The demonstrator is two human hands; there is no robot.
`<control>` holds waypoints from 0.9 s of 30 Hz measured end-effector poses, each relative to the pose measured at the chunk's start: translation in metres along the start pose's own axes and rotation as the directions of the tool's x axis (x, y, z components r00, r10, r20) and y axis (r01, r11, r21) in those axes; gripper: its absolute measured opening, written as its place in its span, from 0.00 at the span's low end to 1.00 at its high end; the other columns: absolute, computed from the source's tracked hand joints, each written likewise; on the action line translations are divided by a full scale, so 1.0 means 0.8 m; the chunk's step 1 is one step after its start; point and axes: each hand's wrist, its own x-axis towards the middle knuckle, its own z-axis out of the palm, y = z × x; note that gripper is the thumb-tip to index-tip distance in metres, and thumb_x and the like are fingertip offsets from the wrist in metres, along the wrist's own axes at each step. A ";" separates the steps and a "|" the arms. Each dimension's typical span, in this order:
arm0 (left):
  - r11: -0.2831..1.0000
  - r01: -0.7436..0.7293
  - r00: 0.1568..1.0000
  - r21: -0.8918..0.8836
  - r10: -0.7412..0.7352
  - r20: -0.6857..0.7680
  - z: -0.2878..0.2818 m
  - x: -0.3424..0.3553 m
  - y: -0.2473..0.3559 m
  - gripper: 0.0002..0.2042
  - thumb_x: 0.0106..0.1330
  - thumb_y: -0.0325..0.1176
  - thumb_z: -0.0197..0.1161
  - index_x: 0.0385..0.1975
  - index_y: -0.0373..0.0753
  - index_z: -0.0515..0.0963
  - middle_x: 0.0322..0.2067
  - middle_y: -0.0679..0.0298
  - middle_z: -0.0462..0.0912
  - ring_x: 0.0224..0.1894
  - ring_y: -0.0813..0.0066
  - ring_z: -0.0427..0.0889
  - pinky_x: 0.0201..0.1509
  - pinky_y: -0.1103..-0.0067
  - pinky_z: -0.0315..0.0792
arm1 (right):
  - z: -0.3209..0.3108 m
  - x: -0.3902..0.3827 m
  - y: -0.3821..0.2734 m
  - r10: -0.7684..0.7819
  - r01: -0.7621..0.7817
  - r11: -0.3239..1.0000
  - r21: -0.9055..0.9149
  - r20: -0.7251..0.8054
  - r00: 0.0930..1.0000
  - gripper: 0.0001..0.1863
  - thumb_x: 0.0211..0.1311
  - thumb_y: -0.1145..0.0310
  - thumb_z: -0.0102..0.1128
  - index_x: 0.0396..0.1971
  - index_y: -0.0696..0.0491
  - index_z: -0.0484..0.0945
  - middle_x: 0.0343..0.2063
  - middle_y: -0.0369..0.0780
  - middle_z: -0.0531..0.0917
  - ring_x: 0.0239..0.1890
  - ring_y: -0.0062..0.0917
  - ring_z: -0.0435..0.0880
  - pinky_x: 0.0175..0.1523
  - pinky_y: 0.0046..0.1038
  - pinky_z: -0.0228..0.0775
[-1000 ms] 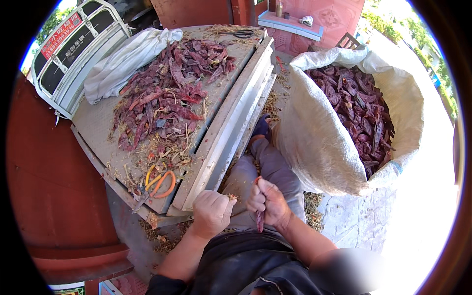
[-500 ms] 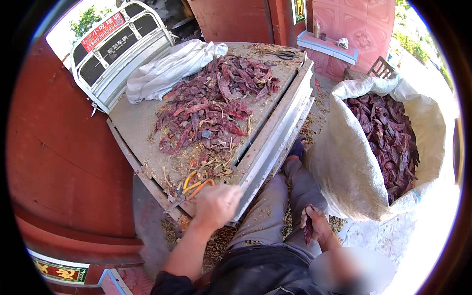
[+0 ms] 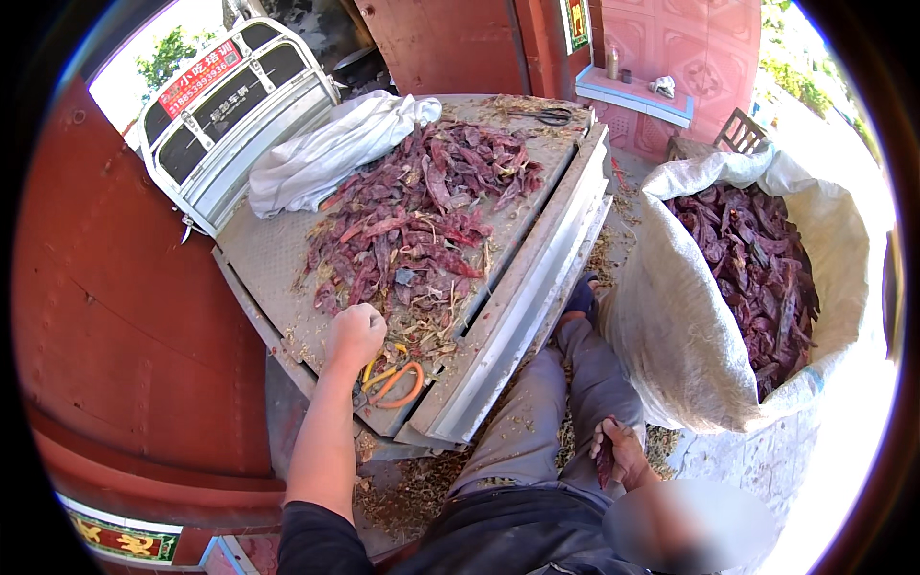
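A heap of dried red chili peppers (image 3: 422, 206) covers the middle of the metal truck bed (image 3: 273, 264). My left hand (image 3: 356, 335) is over the near left end of that heap, its fingers curled into a fist; whatever they hold is hidden beneath. Just to the right of my left wrist lies a pair of scissors (image 3: 419, 383) with orange and yellow loop handles, its blades partly covered. Low by my leg, my right hand (image 3: 628, 454) is closed round a dried chili pepper (image 3: 605, 464).
At right stands a large white woven sack (image 3: 661, 345), open and filled with dried chilies (image 3: 752, 268). An empty-looking white sack (image 3: 326, 153) lies crumpled behind the heap. Black-handled scissors (image 3: 554, 117) rest at the bed's far corner. Stalks and debris litter the bed and ground.
My left hand has moved left and away from me, from beside the orange handle to the heap's near edge. My right hand still holds the chili, slightly lower.
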 end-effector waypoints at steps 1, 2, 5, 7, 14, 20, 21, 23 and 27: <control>0.999 -0.010 1.000 -0.031 0.009 -0.029 0.001 -0.001 -0.006 0.11 0.63 0.37 0.63 0.37 0.40 0.88 0.36 0.49 0.87 0.42 0.47 0.87 0.48 0.60 0.80 | 0.000 -0.001 -0.001 -0.001 0.001 1.000 0.001 -0.003 1.000 0.10 0.77 0.61 0.60 0.38 0.53 0.77 0.25 0.36 0.79 0.25 0.27 0.80 0.34 0.33 0.79; 0.998 -0.019 0.998 -0.061 0.016 -0.059 0.002 -0.003 -0.011 0.10 0.63 0.37 0.64 0.37 0.39 0.88 0.36 0.49 0.87 0.42 0.47 0.87 0.48 0.60 0.80 | 0.000 -0.002 -0.002 -0.002 0.002 1.000 0.002 -0.004 1.000 0.10 0.77 0.61 0.60 0.38 0.53 0.77 0.25 0.36 0.79 0.25 0.27 0.80 0.34 0.33 0.79; 0.999 -0.030 0.998 -0.039 0.028 -0.059 -0.008 -0.017 0.002 0.10 0.63 0.36 0.66 0.37 0.38 0.87 0.38 0.50 0.87 0.43 0.49 0.87 0.48 0.61 0.79 | -0.001 -0.002 -0.003 -0.002 0.002 1.000 0.003 -0.008 1.000 0.10 0.77 0.61 0.60 0.38 0.52 0.77 0.25 0.36 0.79 0.25 0.27 0.80 0.34 0.34 0.79; 0.998 -0.069 0.995 -0.009 0.068 -0.078 -0.009 -0.020 0.004 0.10 0.63 0.35 0.67 0.37 0.37 0.86 0.40 0.51 0.87 0.42 0.50 0.87 0.49 0.63 0.79 | 0.000 -0.002 -0.003 -0.007 0.007 1.000 0.008 -0.006 1.000 0.10 0.78 0.61 0.60 0.38 0.52 0.77 0.25 0.36 0.79 0.25 0.27 0.80 0.34 0.33 0.79; 0.800 0.042 0.986 -0.599 -0.130 -0.105 -0.010 -0.012 -0.042 0.11 0.72 0.35 0.63 0.45 0.34 0.80 0.38 0.55 0.87 0.35 0.63 0.87 0.41 0.69 0.80 | 0.000 -0.001 0.002 -0.019 0.019 0.999 0.031 -0.001 1.000 0.10 0.77 0.62 0.60 0.38 0.53 0.77 0.25 0.36 0.79 0.25 0.27 0.80 0.34 0.33 0.80; 0.224 0.311 0.913 -0.924 -0.340 0.225 -0.054 -0.026 -0.034 0.14 0.79 0.36 0.58 0.55 0.35 0.74 0.37 0.59 0.86 0.30 0.77 0.84 0.34 0.81 0.77 | 0.001 0.000 0.001 -0.029 0.029 0.999 -0.023 0.004 1.000 0.09 0.75 0.63 0.61 0.38 0.52 0.76 0.26 0.36 0.79 0.25 0.26 0.81 0.34 0.32 0.80; 0.242 0.284 0.923 -0.928 -0.332 0.196 -0.060 -0.031 -0.034 0.14 0.79 0.36 0.59 0.56 0.35 0.74 0.37 0.58 0.86 0.30 0.77 0.84 0.34 0.81 0.77 | 0.001 0.000 0.002 -0.036 0.037 0.998 -0.057 0.011 0.999 0.09 0.75 0.63 0.62 0.38 0.52 0.76 0.25 0.36 0.79 0.25 0.25 0.81 0.34 0.32 0.80; 0.272 0.231 0.939 -0.934 -0.313 0.141 -0.067 -0.039 -0.030 0.15 0.78 0.35 0.59 0.57 0.34 0.74 0.37 0.56 0.86 0.29 0.76 0.84 0.33 0.81 0.77 | 0.011 -0.003 -0.004 -0.075 0.078 0.982 -0.172 0.028 0.997 0.09 0.73 0.63 0.63 0.37 0.52 0.76 0.24 0.35 0.79 0.24 0.24 0.80 0.33 0.31 0.80; 0.431 0.140 0.981 -0.891 -0.181 0.067 -0.069 -0.069 0.013 0.16 0.78 0.34 0.60 0.58 0.32 0.76 0.37 0.59 0.87 0.32 0.79 0.84 0.37 0.81 0.78 | 0.086 -0.023 -0.048 -0.139 0.126 0.877 -0.463 0.005 0.990 0.09 0.69 0.65 0.65 0.35 0.53 0.76 0.20 0.34 0.77 0.15 0.21 0.76 0.20 0.26 0.73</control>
